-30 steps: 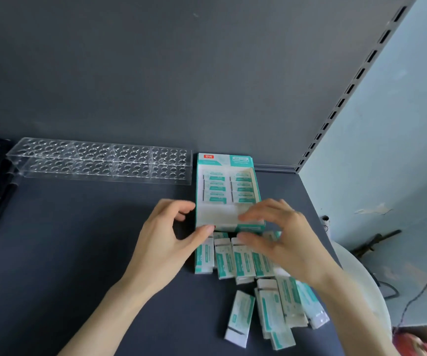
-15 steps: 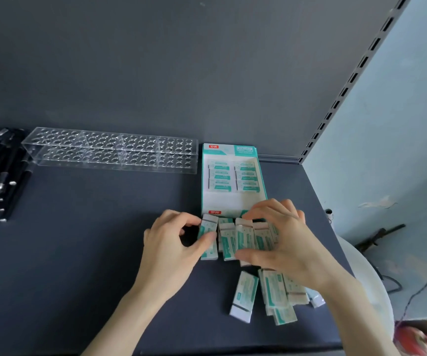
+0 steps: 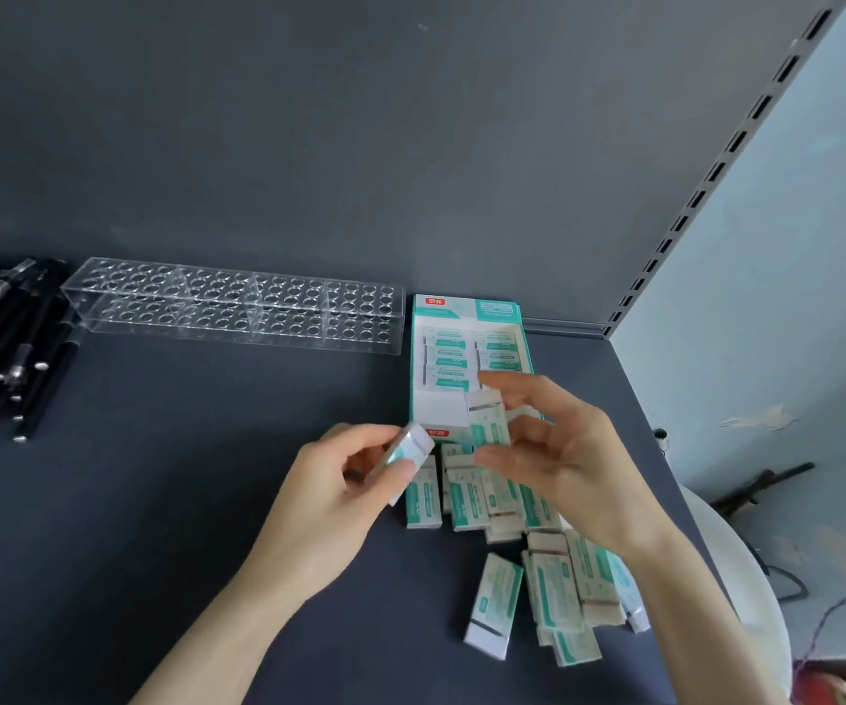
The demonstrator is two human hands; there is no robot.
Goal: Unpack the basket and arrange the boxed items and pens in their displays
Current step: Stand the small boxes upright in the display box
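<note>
Teal-printed box (image 3: pixel 412 448) pinched in your left hand (image 3: pixel 329 501) — the display carton (image 3: pixel 466 310) has its empty slot (image 3: pixel 438 409) at one o'clock; your right hand (image 3: pixel 573 465) pinches another box (image 3: pixel 487 424), upright.

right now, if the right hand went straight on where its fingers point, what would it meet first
Likely the teal-and-white cardboard display box; the right hand, pinching a small white-and-teal box, points into it. Depth is unclear.

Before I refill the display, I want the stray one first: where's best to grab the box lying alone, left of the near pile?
Pinch the lone box across its long edges near its white end, from above: it lies flat, and the gap to the pile looks widest there.
</note>
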